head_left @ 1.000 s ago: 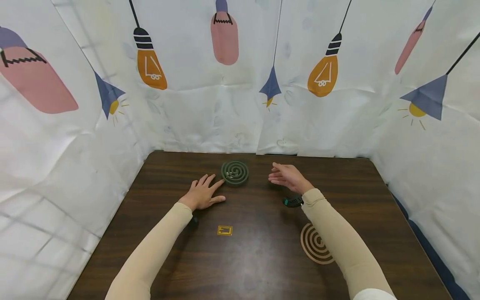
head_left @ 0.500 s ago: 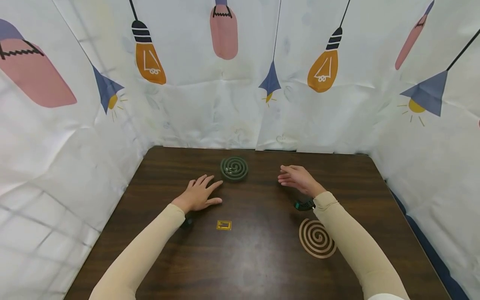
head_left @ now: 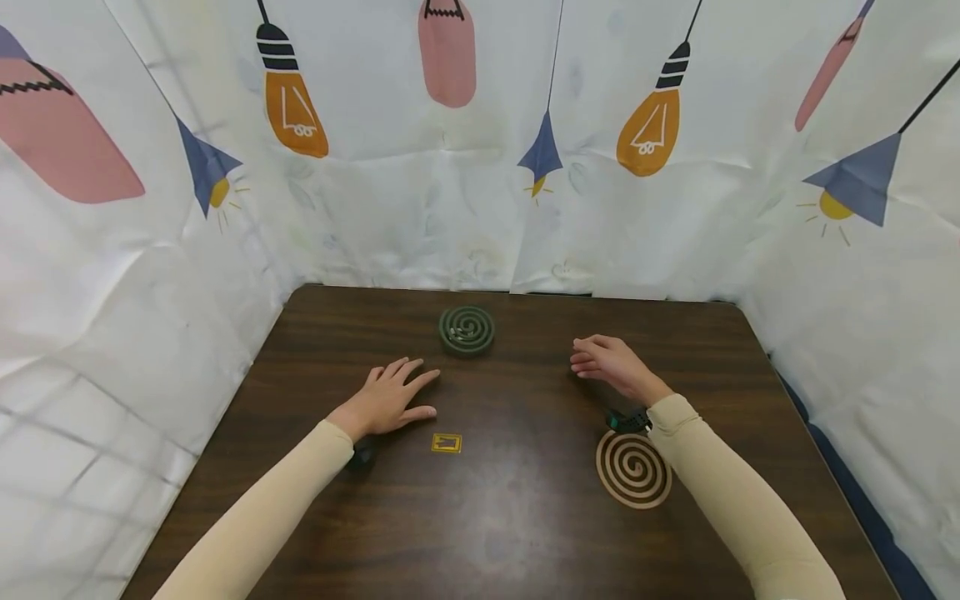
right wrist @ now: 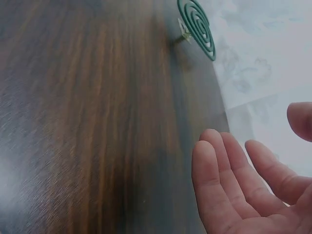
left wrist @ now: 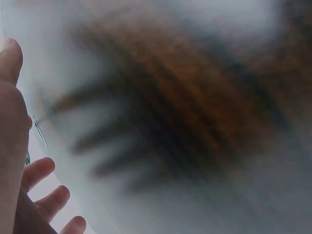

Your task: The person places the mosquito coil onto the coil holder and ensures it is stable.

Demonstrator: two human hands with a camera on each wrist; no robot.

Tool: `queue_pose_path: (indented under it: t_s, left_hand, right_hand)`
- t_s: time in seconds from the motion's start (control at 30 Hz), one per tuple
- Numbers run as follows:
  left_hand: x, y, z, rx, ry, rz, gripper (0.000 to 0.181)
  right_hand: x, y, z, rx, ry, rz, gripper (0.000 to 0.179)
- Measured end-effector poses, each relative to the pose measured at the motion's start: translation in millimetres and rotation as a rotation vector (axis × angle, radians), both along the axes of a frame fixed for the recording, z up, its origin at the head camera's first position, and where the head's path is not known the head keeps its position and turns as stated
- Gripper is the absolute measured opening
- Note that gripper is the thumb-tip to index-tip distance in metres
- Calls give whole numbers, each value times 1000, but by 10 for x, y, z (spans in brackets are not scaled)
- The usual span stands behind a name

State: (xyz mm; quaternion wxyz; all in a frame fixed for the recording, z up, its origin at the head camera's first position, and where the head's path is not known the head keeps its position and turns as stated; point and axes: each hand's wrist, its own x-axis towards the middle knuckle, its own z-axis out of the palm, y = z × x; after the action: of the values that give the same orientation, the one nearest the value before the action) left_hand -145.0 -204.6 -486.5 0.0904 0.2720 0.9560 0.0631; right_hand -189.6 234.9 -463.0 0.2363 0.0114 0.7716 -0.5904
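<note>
A dark green spiral mosquito coil stands raised on a small metal stand near the back of the table. Below and left of it, my left hand is spread over the wood, fingers apart and holding nothing. My right hand is off to the coil's right, palm turned inward, its fingers loosely bent around nothing. Under the right wrist lies a tan spiral coil, its right edge close to the sleeve. A small yellow rectangle with a dark figure lies near the left thumb.
The dark wood-grain table reaches back to a white printed curtain, which also hangs along both sides. Each wrist wears a dark strapped device, such as the right wrist camera.
Both hands have drawn away from the green coil, the left toward the lower left and the right toward the lower right. The view has tilted down slightly; the coils stay put.
</note>
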Motion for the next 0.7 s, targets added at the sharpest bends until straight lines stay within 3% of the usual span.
queue_pose_path:
  t_s: [0.37, 0.7]
  left_hand:
    - [210, -90, -17, 24, -26, -33, 75]
    - [395, -142, -66, 68, 8, -66, 76]
  right_hand:
    - [261, 274, -69, 70, 32, 11, 68]
    - [499, 503, -39, 119, 116, -8, 65]
